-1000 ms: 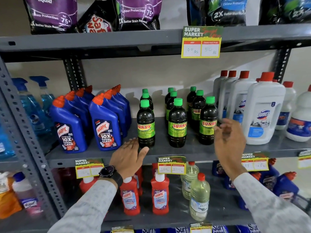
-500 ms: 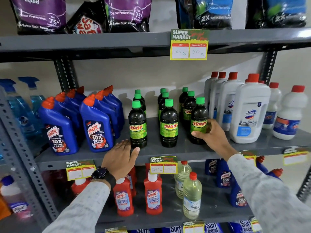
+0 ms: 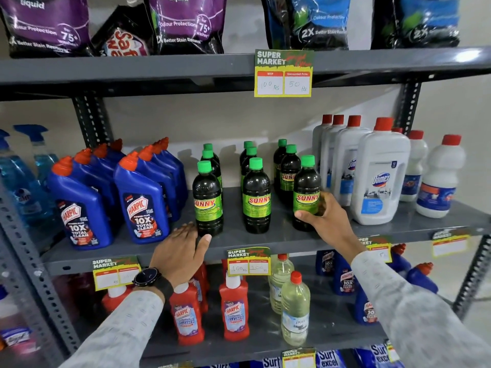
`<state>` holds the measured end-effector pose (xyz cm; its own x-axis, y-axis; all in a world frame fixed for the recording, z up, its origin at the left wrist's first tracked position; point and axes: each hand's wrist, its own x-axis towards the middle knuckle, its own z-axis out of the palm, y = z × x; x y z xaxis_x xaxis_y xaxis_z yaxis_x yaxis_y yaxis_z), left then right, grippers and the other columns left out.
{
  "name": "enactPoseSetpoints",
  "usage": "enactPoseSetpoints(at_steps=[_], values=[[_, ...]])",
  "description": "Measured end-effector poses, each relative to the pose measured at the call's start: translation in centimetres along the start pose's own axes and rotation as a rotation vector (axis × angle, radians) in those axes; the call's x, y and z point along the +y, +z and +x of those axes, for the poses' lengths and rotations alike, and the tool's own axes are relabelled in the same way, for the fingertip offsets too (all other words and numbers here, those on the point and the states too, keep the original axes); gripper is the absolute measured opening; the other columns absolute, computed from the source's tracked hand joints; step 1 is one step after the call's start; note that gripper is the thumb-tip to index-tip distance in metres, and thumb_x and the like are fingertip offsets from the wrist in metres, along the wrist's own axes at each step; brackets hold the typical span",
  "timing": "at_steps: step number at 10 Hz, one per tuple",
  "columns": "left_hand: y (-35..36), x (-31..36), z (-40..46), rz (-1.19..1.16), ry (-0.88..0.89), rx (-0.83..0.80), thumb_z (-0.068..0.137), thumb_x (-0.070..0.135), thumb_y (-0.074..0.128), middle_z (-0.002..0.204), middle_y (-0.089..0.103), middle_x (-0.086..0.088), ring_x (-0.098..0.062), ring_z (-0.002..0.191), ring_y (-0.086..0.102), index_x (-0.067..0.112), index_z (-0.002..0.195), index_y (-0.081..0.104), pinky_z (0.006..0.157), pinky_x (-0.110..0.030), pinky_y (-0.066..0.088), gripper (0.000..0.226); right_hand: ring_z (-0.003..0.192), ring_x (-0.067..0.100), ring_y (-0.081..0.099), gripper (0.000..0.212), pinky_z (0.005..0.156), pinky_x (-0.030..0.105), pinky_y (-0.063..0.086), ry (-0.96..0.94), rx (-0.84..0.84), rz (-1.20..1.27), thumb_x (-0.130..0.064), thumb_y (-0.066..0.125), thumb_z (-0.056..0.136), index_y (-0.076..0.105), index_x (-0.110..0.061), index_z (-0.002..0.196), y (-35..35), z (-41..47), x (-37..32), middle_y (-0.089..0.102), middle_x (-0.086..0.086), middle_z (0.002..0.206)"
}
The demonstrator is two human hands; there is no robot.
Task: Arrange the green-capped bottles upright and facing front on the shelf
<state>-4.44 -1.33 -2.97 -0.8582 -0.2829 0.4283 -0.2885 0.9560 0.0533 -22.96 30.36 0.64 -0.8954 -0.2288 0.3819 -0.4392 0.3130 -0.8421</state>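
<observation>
Fingers of right hand (image 3: 328,221) wrapped round lower body of front-right Sunny bottle (image 3: 306,192), thumb across front below yellow label band, other fingers behind; bottle upright on middle shelf (image 3: 318,236), label facing front. Left hand (image 3: 180,252) flat and spread, palm down, at front edge of same shelf, fingertips just beside base of front-left Sunny bottle (image 3: 207,199); gripping nothing; contact with that bottle not clear. Black wristwatch (image 3: 148,278) on left wrist, pale patterned sleeves on both arms.

Nine green-capped dark bottles in three columns of three, all upright. Front-middle Sunny bottle (image 3: 256,196) free of both hands, label forward. Front-left label turned slightly off to one side. Rear bottles mostly hidden behind front ones; labels there partly readable only in right column.

Left of group: two rows of blue Harpic bottles (image 3: 142,203) with orange caps, then blue spray bottles (image 3: 39,166) at far left. Right of group: white Domex bottles (image 3: 378,179) with red caps, close to held bottle but apart. Price tag (image 3: 248,261) on shelf edge below middle column. Lower shelf: red Harpic bathroom cleaner bottles (image 3: 233,312) and clear bottles (image 3: 295,309) with red caps. Upper shelf: purple and blue detergent pouches.
</observation>
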Motion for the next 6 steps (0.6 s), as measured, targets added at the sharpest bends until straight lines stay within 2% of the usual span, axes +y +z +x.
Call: enactPoseSetpoints(at_steps=[3, 4, 5, 6], values=[[-0.3, 0.0, 0.0, 0.003, -0.010, -0.032, 0.095, 0.066, 0.000, 0.151, 0.053, -0.012, -0.024, 0.142, 0.047, 0.011, 0.146, 0.048, 0.120, -0.038, 0.033, 0.089, 0.111, 0.012, 0.060, 0.081, 0.093, 0.024, 0.043, 0.010, 0.004, -0.026, -0.036, 0.088, 0.082, 0.047, -0.013, 0.147, 0.1, -0.3, -0.6, 0.067, 0.003, 0.136], [-0.7, 0.2, -0.1, -0.014, -0.019, -0.052, 0.094, 0.068, -0.001, 0.154, 0.050, -0.011, -0.023, 0.143, 0.045, 0.012, 0.149, 0.044, 0.120, -0.038, 0.034, 0.091, 0.122, 0.016, 0.061, 0.088, 0.097, 0.026, 0.042, -0.004, -0.024, -0.038, -0.044, 0.087, 0.081, 0.042, -0.017, 0.153, -0.1, -0.6, -0.5, 0.064, 0.001, 0.141], [-1.7, 0.1, -0.9, -0.134, -0.056, -0.021, 0.096, 0.070, 0.011, 0.158, 0.044, -0.010, -0.023, 0.144, 0.044, 0.015, 0.155, 0.034, 0.113, -0.040, 0.043, 0.084, 0.133, 0.018, 0.057, 0.099, 0.107, 0.032, 0.043, -0.027, -0.001, -0.012, -0.049, 0.085, 0.081, 0.033, -0.021, 0.160, -1.2, -1.8, -1.7, 0.059, 0.001, 0.151], [-4.5, 1.1, -0.4, -0.253, -0.082, 0.197, 0.099, 0.063, 0.025, 0.156, 0.047, -0.012, -0.024, 0.138, 0.052, 0.013, 0.156, 0.033, 0.105, -0.039, 0.048, 0.077, 0.138, 0.022, 0.056, 0.091, 0.115, 0.042, 0.043, -0.091, 0.158, 0.004, -0.053, 0.076, 0.083, 0.037, -0.020, 0.159, -3.6, -2.0, -4.8, 0.057, 0.001, 0.152]])
